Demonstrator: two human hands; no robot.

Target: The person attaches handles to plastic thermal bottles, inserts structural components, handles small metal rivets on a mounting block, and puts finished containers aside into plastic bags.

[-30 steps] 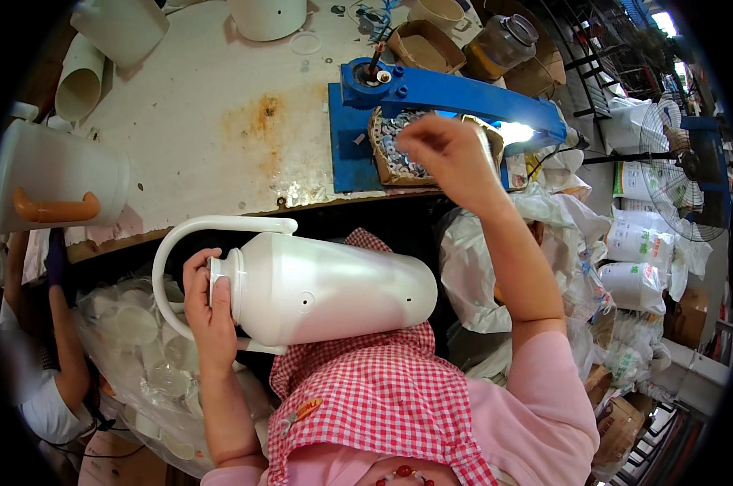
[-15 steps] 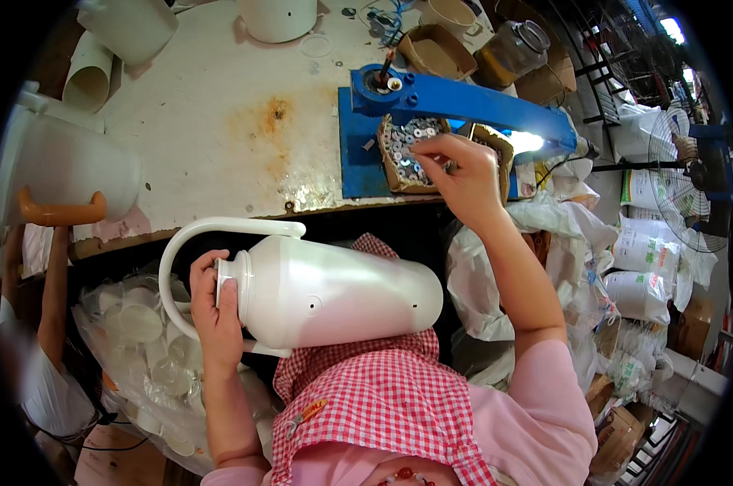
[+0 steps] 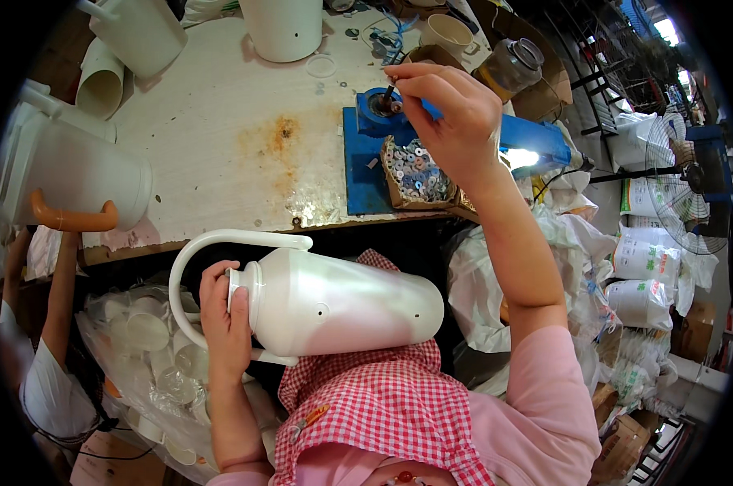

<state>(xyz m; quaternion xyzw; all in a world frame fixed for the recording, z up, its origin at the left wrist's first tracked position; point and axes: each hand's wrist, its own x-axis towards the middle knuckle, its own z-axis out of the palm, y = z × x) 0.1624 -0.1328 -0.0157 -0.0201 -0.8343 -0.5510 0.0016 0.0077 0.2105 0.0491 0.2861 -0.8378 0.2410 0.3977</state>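
Right now, from my remote view, the work looks partway along: the white jug (image 3: 346,304) already has its curved white handle (image 3: 181,279) on, reaching round the neck end to both sides of the body. What seems left is the jug's side, where 2 small dark spots, probably holes, show no fitting: 1 near the shoulder, 1 toward the base. I cannot judge how many steps remain.

The jug lies on its side at the centre of the frame, mouth to the left, over the person's red-checked apron (image 3: 382,397) and in front of the worktop (image 3: 212,146).

The left hand (image 3: 227,316), left of centre, is wrapped round the jug's neck, fingers curled over the mouth and thumb along the near side.

The right hand (image 3: 447,101) is raised at upper right, beside the dark post (image 3: 388,92) of a blue press (image 3: 536,136). Its thumb and forefinger are drawn close in a pinch; I cannot tell whether a tiny part is between them. Just below sits a cardboard box (image 3: 397,196) of small washers (image 3: 419,170).
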